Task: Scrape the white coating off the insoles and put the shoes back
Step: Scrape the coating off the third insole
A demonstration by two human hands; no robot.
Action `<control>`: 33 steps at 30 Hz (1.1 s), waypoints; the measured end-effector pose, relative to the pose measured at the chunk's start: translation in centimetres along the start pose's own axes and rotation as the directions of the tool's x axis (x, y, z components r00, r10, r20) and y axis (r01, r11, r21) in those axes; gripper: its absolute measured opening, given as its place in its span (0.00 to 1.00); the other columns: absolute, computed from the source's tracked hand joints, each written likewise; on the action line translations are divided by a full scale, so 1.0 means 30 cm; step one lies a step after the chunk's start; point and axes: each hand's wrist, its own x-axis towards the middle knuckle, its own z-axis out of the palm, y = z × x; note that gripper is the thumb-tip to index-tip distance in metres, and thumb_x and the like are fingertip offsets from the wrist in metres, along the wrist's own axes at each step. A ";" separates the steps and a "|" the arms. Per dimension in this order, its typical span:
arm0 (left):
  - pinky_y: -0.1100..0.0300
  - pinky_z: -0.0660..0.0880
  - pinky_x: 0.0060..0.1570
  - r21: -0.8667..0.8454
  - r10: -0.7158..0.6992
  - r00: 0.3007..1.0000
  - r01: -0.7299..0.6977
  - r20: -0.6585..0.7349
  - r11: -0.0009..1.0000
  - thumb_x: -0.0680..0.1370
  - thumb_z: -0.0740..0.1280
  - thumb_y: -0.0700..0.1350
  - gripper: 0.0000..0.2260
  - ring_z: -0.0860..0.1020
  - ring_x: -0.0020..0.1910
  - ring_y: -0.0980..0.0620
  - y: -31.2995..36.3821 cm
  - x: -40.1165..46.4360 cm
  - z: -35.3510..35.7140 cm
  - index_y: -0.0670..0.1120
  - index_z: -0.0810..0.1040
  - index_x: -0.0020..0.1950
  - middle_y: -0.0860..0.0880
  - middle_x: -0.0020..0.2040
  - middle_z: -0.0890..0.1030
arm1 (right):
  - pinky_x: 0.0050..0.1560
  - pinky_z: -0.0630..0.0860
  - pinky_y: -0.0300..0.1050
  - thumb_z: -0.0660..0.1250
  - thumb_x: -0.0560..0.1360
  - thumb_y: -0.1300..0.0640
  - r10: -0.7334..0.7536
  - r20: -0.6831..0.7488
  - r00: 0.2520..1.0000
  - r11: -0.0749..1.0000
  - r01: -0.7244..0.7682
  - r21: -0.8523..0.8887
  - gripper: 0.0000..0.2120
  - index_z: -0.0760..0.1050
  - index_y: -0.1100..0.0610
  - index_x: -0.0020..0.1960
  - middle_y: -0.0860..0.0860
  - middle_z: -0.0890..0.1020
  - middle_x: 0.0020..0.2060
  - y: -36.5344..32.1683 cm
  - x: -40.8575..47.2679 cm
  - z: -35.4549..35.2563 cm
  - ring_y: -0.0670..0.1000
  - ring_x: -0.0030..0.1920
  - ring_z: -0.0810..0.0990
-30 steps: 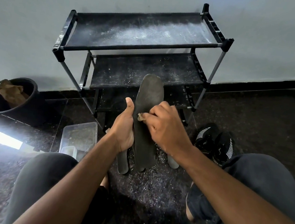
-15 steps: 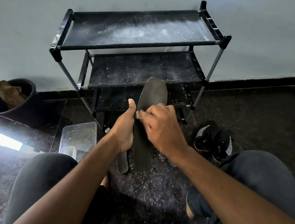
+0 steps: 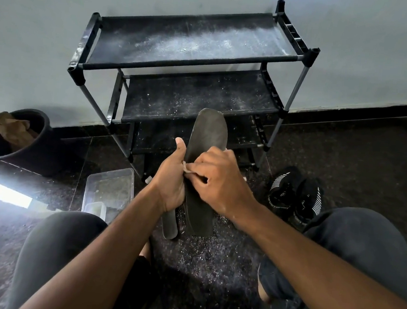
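A dark grey insole (image 3: 209, 135) stands upright in front of me, toe end up. My left hand (image 3: 171, 178) grips its left edge, thumb pointing up. My right hand (image 3: 217, 180) pinches a small tan scraper (image 3: 186, 168) against the insole's left edge, close to the left thumb. A second insole (image 3: 169, 226) lies on the floor below my left hand, partly hidden. A pair of black shoes (image 3: 294, 198) with white stripes sits on the floor to the right. White scrapings (image 3: 214, 252) litter the dark floor under the insole.
A black three-shelf shoe rack (image 3: 189, 43), dusted white, stands against the wall behind the insole. A clear plastic container (image 3: 109, 188) sits on the floor at left. A black bucket (image 3: 35, 146) with brown paper is at far left. My knees frame the bottom.
My right hand and the scraper have slid left and slightly down across the insole, now reaching its left edge by the left thumb. The insole stays upright in the left hand.
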 end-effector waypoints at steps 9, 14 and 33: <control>0.48 0.71 0.71 -0.029 0.037 0.999 -0.037 0.013 0.999 0.83 0.45 0.68 0.38 0.78 0.70 0.44 0.013 -0.004 -0.001 0.39 0.75 0.72 0.38 0.70 0.78 | 0.45 0.64 0.48 0.71 0.75 0.53 0.083 -0.038 0.996 0.992 -0.086 -0.096 0.05 0.84 0.51 0.42 0.45 0.79 0.35 0.017 0.019 -0.041 0.49 0.43 0.73; 0.51 0.76 0.67 -0.037 0.093 0.996 -0.092 0.015 0.995 0.82 0.42 0.70 0.41 0.81 0.66 0.46 0.022 -0.012 0.002 0.38 0.75 0.71 0.40 0.66 0.82 | 0.47 0.65 0.50 0.68 0.76 0.51 0.064 0.089 0.994 0.983 -0.047 -0.176 0.11 0.81 0.52 0.37 0.45 0.78 0.33 -0.002 0.007 -0.043 0.49 0.45 0.72; 0.52 0.70 0.72 0.003 0.123 0.992 -0.123 -0.012 0.992 0.81 0.40 0.70 0.43 0.77 0.71 0.46 0.025 0.003 -0.018 0.39 0.73 0.74 0.40 0.70 0.79 | 0.47 0.71 0.51 0.68 0.76 0.53 0.102 0.122 0.987 0.994 -0.107 0.038 0.09 0.83 0.55 0.41 0.47 0.80 0.35 -0.028 -0.011 -0.015 0.49 0.44 0.74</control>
